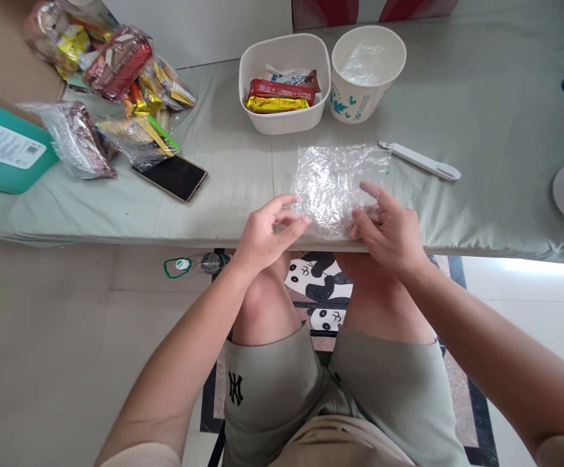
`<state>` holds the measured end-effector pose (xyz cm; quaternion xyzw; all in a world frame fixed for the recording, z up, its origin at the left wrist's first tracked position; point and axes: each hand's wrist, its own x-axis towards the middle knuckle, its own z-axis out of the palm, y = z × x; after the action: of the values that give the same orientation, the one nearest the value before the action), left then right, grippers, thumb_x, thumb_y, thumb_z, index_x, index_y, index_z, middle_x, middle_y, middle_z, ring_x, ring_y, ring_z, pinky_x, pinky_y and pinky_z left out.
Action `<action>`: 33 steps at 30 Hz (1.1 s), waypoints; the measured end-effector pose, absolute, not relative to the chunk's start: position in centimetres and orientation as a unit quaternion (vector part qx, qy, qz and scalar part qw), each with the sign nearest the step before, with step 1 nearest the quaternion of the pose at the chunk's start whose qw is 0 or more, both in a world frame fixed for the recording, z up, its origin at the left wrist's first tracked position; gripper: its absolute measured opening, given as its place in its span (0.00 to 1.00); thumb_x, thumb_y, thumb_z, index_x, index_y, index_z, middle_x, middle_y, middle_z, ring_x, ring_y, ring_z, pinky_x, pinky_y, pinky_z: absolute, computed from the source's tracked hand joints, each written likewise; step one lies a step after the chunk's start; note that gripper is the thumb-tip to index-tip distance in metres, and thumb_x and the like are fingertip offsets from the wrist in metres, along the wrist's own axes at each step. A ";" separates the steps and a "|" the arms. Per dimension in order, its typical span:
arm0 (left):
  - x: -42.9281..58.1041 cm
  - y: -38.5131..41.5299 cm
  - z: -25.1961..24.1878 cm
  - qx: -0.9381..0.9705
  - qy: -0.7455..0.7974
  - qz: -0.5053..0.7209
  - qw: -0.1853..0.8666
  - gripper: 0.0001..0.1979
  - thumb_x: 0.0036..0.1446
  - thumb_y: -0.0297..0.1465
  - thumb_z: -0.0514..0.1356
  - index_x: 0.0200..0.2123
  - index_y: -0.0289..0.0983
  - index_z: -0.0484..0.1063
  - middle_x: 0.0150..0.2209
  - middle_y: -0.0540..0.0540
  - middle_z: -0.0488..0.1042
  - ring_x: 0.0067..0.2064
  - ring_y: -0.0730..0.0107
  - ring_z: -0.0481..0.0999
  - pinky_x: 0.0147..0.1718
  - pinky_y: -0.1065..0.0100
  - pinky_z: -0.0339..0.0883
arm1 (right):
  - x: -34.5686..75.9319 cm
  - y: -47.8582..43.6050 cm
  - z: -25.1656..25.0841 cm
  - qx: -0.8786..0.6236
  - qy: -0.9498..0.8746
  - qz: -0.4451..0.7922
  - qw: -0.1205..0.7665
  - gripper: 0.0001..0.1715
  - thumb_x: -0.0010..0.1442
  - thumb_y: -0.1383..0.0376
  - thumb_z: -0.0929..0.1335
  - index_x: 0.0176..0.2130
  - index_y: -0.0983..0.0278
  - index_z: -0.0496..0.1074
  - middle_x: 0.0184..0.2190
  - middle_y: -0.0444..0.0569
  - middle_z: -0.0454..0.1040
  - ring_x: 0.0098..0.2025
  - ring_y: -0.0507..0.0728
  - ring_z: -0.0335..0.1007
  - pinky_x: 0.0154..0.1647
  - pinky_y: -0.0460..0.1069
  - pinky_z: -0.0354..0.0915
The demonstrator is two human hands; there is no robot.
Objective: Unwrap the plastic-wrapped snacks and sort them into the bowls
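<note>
A crinkled clear plastic bag point(330, 188) lies at the front edge of the cloth-covered surface, between my hands. My left hand point(274, 230) is at its left edge, with thumb and finger closed on the film. At the lower right corner, my right hand point(391, 227) grips the film between thumb and curled fingers, its index finger stretched out. Some of those fingertips show through the plastic. A white utility knife point(420, 160) lies just beyond the bag to the right.
A white tub point(285, 123) holds several wrapped snacks. Beside it stands a paper cup point(354, 107) with clear plastic inside. Left are a phone point(177, 178), bagged snacks point(138, 139) and a teal box point(9, 146). A bottle point(208, 263) lies on the floor below.
</note>
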<state>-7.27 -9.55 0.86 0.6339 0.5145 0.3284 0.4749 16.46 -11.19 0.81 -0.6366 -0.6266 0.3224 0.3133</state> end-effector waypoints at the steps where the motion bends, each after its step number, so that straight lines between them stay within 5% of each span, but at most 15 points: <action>1: -7.2 -9.6 0.9 0.621 0.529 0.333 0.473 0.28 0.60 0.44 0.66 0.59 0.35 0.71 0.38 0.43 0.86 0.42 0.63 0.85 0.46 0.63 0.78 | 16.5 -11.1 0.7 -0.640 -0.631 0.312 0.309 0.31 0.65 0.59 0.65 0.65 0.63 0.67 0.23 0.44 0.79 0.35 0.62 0.81 0.51 0.62 0.74; 4: -7.0 -9.7 0.9 0.602 0.564 0.329 0.460 0.26 0.61 0.36 0.64 0.60 0.36 0.69 0.34 0.47 0.85 0.31 0.69 0.83 0.37 0.66 0.78 | 16.6 -10.8 0.5 -0.644 -0.642 0.287 0.301 0.34 0.65 0.59 0.65 0.67 0.62 0.64 0.24 0.45 0.80 0.36 0.63 0.80 0.52 0.63 0.73; 9: -6.7 -9.5 0.7 0.630 0.597 0.284 0.408 0.23 0.61 0.30 0.62 0.60 0.37 0.68 0.29 0.52 0.82 0.27 0.71 0.79 0.36 0.65 0.77 | 17.2 -10.5 -0.6 -0.627 -0.665 0.262 0.311 0.31 0.65 0.59 0.66 0.65 0.59 0.64 0.24 0.44 0.78 0.27 0.59 0.73 0.38 0.57 0.72; 12: -6.6 -9.2 0.1 0.676 0.604 0.271 0.322 0.21 0.61 0.29 0.61 0.58 0.40 0.69 0.30 0.53 0.80 0.31 0.69 0.80 0.38 0.64 0.76 | 17.6 -10.3 -1.4 -0.610 -0.682 0.211 0.345 0.30 0.65 0.59 0.67 0.64 0.56 0.63 0.36 0.48 0.79 0.31 0.58 0.72 0.38 0.57 0.72; 18: -5.7 -10.0 0.6 0.768 0.561 0.297 0.087 0.14 0.61 0.30 0.62 0.51 0.39 0.73 0.51 0.40 0.77 0.48 0.59 0.80 0.45 0.57 0.78 | 18.0 -11.3 -0.1 -0.616 -0.695 0.089 0.360 0.34 0.64 0.62 0.67 0.67 0.60 0.61 0.61 0.65 0.63 0.62 0.72 0.66 0.55 0.67 0.72; 24: -4.5 -10.4 1.1 0.891 0.409 0.148 0.132 0.25 0.61 0.32 0.65 0.61 0.34 0.71 0.65 0.33 0.72 0.70 0.43 0.66 0.68 0.44 0.64 | 17.8 -12.1 0.4 -0.444 -0.864 0.053 0.229 0.33 0.67 0.58 0.66 0.68 0.56 0.62 0.64 0.58 0.72 0.69 0.71 0.65 0.69 0.69 0.60; 29: -5.6 -10.1 0.5 0.894 0.423 0.063 0.132 0.27 0.63 0.25 0.60 0.66 0.37 0.68 0.72 0.37 0.65 0.74 0.44 0.61 0.68 0.41 0.65 | 19.2 -11.8 -1.4 -0.477 -0.867 0.076 0.125 0.35 0.68 0.55 0.65 0.70 0.60 0.62 0.71 0.59 0.66 0.72 0.73 0.61 0.69 0.75 0.56; 33: -6.4 -10.2 0.5 0.906 0.387 0.102 0.138 0.20 0.66 0.23 0.57 0.58 0.37 0.75 0.68 0.38 0.71 0.71 0.46 0.67 0.66 0.41 0.67 | 20.0 -12.5 -1.4 -0.448 -0.879 0.060 0.153 0.23 0.69 0.63 0.64 0.62 0.57 0.70 0.66 0.56 0.72 0.69 0.71 0.67 0.67 0.73 0.57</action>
<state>-6.45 -10.21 0.48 0.9059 0.3871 0.1022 0.1380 20.02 -12.51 -1.43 -0.4478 -0.8789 0.0596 0.1533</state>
